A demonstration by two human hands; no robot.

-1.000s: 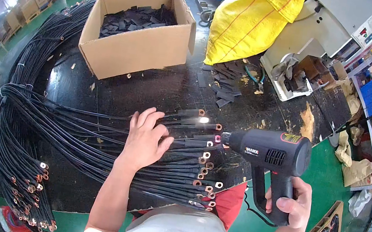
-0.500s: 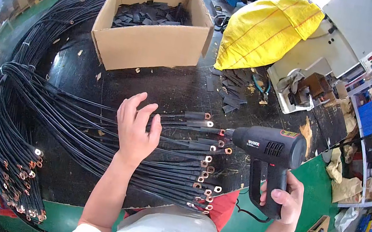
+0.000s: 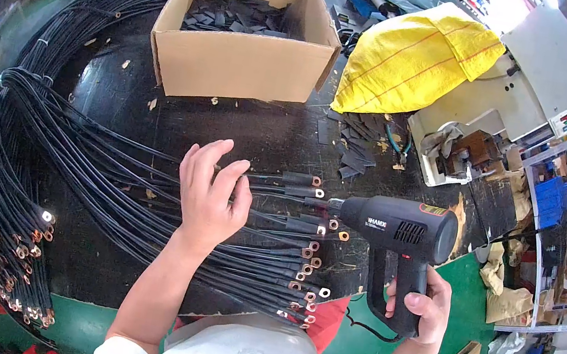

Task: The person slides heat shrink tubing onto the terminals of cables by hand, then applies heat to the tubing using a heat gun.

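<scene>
My right hand [image 3: 419, 305] is wrapped round the handle of a black heat gun [image 3: 402, 231]. The gun's nozzle points left, close to a dark sleeve on a cable near the copper lugs [image 3: 317, 181]. Over the bundle of black cables [image 3: 110, 182], my left hand [image 3: 213, 191] has its fingers raised and apart, with nothing held. The cable ends lie side by side toward the right, some with wider black sleeves [image 3: 296, 190] behind the lugs. More lugs [image 3: 23, 253] hang at the lower left.
An open cardboard box [image 3: 241, 69] of black pieces stands at the back. Right of it lie a yellow sack [image 3: 414, 68], loose black pieces [image 3: 356, 144] and pliers [image 3: 397, 147]. A white machine [image 3: 552, 72] and a metal shelf [image 3: 550, 244] are at the right.
My left hand has lifted off the cables and its fingers have spread. The heat gun has moved slightly left relative to the lugs. The whole view has shifted.
</scene>
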